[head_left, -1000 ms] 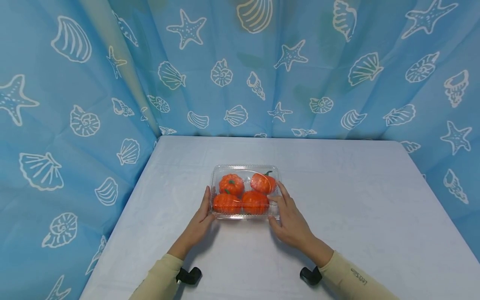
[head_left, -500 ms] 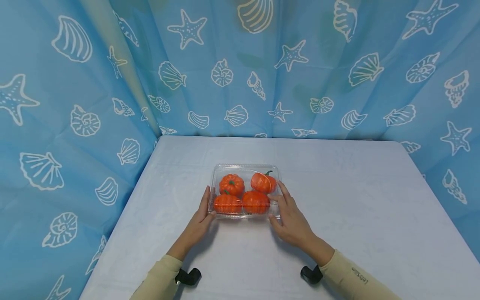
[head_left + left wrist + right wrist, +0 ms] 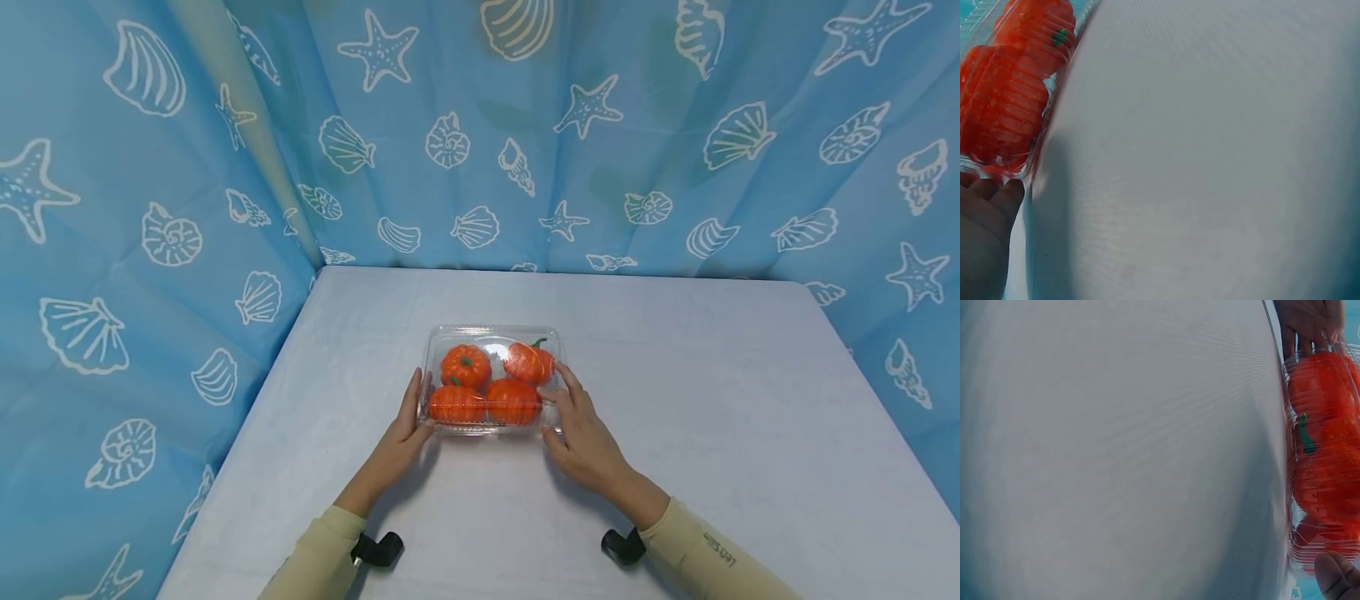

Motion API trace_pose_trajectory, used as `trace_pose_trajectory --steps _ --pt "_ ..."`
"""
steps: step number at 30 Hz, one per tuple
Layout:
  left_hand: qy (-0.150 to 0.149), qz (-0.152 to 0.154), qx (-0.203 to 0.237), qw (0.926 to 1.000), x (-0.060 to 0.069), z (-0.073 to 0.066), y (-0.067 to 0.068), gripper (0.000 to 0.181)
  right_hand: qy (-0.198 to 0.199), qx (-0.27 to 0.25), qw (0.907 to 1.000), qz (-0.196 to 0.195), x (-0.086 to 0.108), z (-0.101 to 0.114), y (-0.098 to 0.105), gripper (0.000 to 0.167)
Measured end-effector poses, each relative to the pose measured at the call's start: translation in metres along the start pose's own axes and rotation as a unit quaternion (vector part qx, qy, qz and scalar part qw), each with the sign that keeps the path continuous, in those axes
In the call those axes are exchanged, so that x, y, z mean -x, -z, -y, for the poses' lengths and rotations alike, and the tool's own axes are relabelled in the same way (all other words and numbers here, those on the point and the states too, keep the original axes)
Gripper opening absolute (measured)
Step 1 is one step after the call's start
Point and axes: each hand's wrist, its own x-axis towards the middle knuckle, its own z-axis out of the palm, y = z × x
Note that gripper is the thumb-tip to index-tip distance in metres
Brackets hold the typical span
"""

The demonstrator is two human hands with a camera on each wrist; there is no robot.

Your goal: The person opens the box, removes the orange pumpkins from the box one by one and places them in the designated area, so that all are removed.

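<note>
A clear plastic clamshell box (image 3: pixel 491 430) with its lid down sits at the middle of the table. Inside it are several small orange pumpkins (image 3: pixel 465 367) with green stems. My left hand (image 3: pixel 401 442) holds the box's left side, its fingers running along that side and the thumb at the front corner. On the opposite side, my right hand (image 3: pixel 588 437) grips the right end, with the thumb at the front edge and bent fingers by the lid. In the right wrist view, the left hand's fingers (image 3: pixel 1304 340) meet the far end of the box. Fingertips beneath it are hidden.
A white cloth covers the table (image 3: pixel 690 375). Behind it and to the sides hangs a blue curtain (image 3: pixel 450 208) printed with white shells and starfish. A black wrist device (image 3: pixel 378 550) shows at the left cuff, and another black device (image 3: pixel 622 548) at the right.
The head view has shifted slightly. Both hands keep their places on the box, and the pumpkins inside lie as before.
</note>
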Motion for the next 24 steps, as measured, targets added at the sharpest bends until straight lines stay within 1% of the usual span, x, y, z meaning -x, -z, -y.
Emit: trace_pose_trajectory --steps 6,12,16,24 --pt "-0.005 -0.003 -0.002 1.0 -0.0007 0.0011 -0.001 0.077 0.011 -0.012 0.9999 -0.006 -0.0004 -0.0003 0.0003 0.044" --pt "-0.006 -0.002 0.0 1.0 -0.0006 0.0012 -0.0012 0.075 0.012 -0.019 0.9998 -0.002 -0.0015 -0.0011 -0.0003 0.045" --pt "-0.001 -0.001 0.001 1.0 -0.0005 0.0001 -0.0011 0.075 0.013 -0.022 0.9997 -0.002 -0.0017 -0.0002 0.0001 0.046" --pt "-0.005 -0.001 -0.002 1.0 0.0004 -0.0004 -0.0014 0.074 0.012 -0.034 0.9993 0.005 -0.0033 0.0005 0.0051 0.044"
